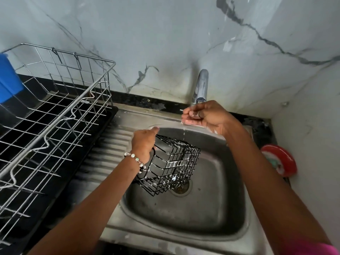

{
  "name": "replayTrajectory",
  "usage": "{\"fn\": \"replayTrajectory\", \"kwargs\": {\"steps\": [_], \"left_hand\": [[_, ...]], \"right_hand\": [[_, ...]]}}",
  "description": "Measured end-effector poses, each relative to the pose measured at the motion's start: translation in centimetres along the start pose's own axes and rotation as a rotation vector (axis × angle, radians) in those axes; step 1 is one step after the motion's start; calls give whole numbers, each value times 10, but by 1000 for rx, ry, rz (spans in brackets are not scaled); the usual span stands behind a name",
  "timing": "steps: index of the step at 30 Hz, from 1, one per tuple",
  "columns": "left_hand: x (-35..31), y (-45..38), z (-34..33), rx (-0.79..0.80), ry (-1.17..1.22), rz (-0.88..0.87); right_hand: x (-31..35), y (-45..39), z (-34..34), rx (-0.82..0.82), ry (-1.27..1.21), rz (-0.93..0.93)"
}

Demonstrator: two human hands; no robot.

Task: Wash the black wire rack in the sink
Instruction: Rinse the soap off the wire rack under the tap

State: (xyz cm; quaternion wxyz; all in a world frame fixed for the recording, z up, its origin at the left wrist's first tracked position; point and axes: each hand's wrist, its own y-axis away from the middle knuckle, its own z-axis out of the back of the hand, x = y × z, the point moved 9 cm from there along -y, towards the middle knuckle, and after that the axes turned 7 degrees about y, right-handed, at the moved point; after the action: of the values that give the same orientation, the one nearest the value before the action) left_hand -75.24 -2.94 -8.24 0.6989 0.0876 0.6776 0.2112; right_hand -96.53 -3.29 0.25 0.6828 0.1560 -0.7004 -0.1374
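We judge the black wire rack point(174, 162) light and stiff but slick when wet, so its rim wire is the sensible place to hold. It is a small open-grid basket of thin black wire, hanging tilted over the sink point(184, 218), above the drain point(181, 187). Our left hand point(145, 142) has its fingers curled round the rack's near edge. Our right hand point(202, 115), cupped and holding nothing, sits under the tap point(200, 87), behind the rack, a thin trickle falling. A steel dish rack point(55, 111) stands left of the sink.

Left wrist – beaded bracelet point(137, 162), white, green, black beads. Right hand point(204, 116) – ring point(200, 114); pink sleeve point(312, 249).
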Motion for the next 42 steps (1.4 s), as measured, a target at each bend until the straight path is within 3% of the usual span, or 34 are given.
{"fn": "replayTrajectory", "kwargs": {"steps": [4,8,12,17,20,25,34,42], "left_hand": [[-3,-2,-30,141,-134,-51],[-11,-3,-55,275,-281,-79],[-20,2,-83,446,-289,-46],[-10,12,-110,576,-91,206],[-5,24,-120,640,20,341],[6,28,-129,748,-68,451],[9,33,-131,755,-87,589],[17,39,-144,742,36,661]], "right_hand": [[1,20,-18,224,95,-39],[5,21,1,91,162,-29],[12,24,4,114,44,10],[14,27,2,122,24,-4],[11,25,11,42,96,-45],[9,27,15,44,90,-87],[8,25,14,16,96,-106],[9,25,14,50,6,-95]]}}
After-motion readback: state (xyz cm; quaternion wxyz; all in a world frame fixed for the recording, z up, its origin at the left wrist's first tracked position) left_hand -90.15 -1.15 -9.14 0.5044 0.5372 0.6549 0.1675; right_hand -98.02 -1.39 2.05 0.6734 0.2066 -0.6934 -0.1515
